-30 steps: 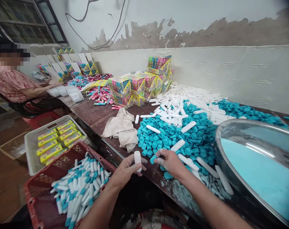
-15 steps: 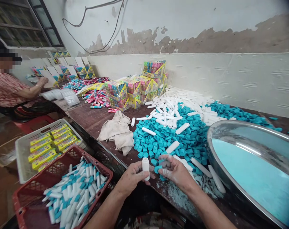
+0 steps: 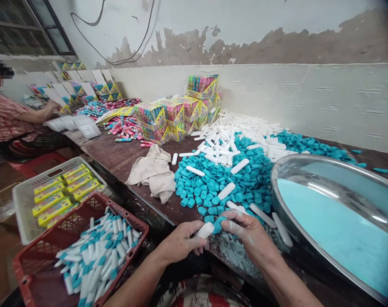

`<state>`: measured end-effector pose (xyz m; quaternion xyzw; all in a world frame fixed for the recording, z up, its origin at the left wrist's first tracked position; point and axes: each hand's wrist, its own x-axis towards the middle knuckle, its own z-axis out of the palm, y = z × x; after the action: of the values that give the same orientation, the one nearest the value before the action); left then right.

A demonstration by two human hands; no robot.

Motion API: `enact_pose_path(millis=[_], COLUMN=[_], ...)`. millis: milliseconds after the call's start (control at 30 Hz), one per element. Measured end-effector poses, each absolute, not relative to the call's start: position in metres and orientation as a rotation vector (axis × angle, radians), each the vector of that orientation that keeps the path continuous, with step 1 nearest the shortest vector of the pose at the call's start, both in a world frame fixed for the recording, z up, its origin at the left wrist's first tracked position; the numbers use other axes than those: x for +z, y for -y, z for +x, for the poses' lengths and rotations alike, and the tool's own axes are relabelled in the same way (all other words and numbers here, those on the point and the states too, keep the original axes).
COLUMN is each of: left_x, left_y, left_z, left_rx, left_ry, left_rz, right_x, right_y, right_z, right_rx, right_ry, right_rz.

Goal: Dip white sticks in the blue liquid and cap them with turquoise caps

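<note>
At the table's near edge, the left hand (image 3: 181,243) grips a white tube (image 3: 204,230) while the right hand (image 3: 248,232) pinches a teal cap (image 3: 218,224) against its end, not yet seated. The red crate (image 3: 36,273) holds many capped tubes; beyond, heaps of loose caps (image 3: 222,179) and uncapped tubes (image 3: 241,128) remain.

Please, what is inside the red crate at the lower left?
The red crate holds a loose heap of white tubes with teal caps, lying in all directions. Part of its dark bottom shows on the left. Whatever lies beneath the heap is covered.
</note>
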<state>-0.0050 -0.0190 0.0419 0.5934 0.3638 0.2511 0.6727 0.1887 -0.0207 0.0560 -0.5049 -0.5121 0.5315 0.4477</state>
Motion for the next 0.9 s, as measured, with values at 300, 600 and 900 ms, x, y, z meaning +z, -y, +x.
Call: enact_pose_path(millis=[300,600,900], left_x=[0.037,0.038,0.031], left_y=[0.020,0.023,0.020], left_z=[0.003,0.029,0.045], left_rx=[0.385,0.310,0.225], left_ry=[-0.802,-1.147,-1.291], left_rz=[1.312,1.952,2.085], right_x=[0.059,0.074,0.057], right_y=[0.030,0.032,0.037], right_z=[0.194,0.202,0.202], right_rx=[1.494,1.633,1.547], right_ry=[1.392,1.516,1.430], right_rz=[-1.246,-1.342,-1.365])
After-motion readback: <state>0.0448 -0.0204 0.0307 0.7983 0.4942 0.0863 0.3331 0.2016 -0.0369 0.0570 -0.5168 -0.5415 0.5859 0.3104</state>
